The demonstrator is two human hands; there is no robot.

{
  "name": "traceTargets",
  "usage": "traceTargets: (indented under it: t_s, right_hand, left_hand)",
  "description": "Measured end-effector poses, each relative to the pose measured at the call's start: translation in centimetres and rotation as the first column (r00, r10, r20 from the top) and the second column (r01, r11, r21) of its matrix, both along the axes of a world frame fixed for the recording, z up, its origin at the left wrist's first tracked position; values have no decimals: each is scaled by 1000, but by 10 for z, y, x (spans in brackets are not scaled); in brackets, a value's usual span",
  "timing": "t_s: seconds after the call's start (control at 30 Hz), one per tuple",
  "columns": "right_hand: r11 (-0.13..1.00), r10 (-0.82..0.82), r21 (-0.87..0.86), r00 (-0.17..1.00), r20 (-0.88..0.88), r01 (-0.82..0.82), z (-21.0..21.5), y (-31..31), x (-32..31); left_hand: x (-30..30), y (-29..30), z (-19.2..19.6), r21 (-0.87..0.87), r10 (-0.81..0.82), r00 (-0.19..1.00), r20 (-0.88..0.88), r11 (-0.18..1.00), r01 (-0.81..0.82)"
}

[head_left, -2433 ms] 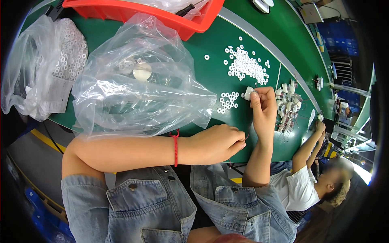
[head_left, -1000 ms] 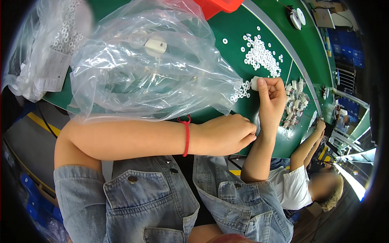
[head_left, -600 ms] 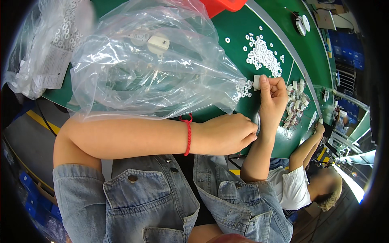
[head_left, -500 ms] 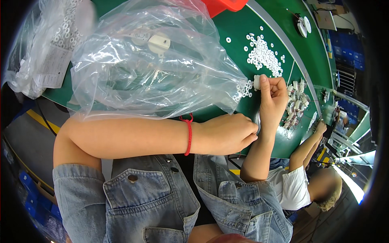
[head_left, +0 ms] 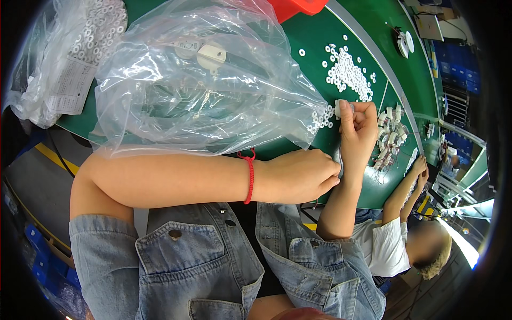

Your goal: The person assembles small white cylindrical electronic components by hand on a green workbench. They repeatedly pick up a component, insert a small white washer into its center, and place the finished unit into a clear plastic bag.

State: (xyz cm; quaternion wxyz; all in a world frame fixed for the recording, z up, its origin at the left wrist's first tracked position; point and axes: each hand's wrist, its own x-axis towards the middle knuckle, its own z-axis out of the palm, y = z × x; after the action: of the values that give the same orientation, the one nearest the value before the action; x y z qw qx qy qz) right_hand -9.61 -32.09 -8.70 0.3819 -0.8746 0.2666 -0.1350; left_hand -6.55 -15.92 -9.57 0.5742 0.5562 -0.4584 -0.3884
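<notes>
- The right hand (head_left: pixel 358 130) pinches a small white part (head_left: pixel 338 109) at its fingertips, held upright just above the green desk (head_left: pixel 298 74) near its front edge.
- The left hand (head_left: pixel 298 175) is curled into a loose fist against the right wrist, at the desk's front edge. Something thin and pale shows between its fingers and the wrist; what it is cannot be told. A red string (head_left: pixel 248 176) circles the left wrist.
- Just left of the held part lies a small cluster of white rings (head_left: pixel 321 118), touching the edge of a big clear bag (head_left: pixel 202 80). My judgement: these are the parts being drawn on, and many are left.
- Farther back on the desk sits a larger pile of rings (head_left: pixel 349 74), loose and unsorted, so the supply looks far from used up.
- To the right of the right hand, a heap of white pieces (head_left: pixel 391 136) with reddish bits lies near the desk's right edge; these look like finished assemblies, a fair number already done.
- The big bag holds a white fitting (head_left: pixel 211 53) and seems otherwise nearly empty. A second bag (head_left: pixel 69 53), full of rings, lies at the desk's left end.
- A red bin (head_left: pixel 298 6) shows at the back edge.
- Another person's hands (head_left: pixel 418 170) work farther along the desk.
</notes>
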Motion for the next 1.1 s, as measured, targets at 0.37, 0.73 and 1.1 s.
traceTargets:
  t_s: [0.37,0.73,1.1]
  right_hand:
    - [948,76,-300,990,-118,-109,16,28,7]
    - [835,160,-505,975,-154,-217,12,33,12]
    - [946,137,298,991,-5,-129,11,-11,1]
  left_hand:
    - [0,0,0,39,-28,999,22,999,27]
    - [0,3,0,78,-23,1000,-2,997,23]
    - [5,0,2,-2,-48,998,-29,999,48]
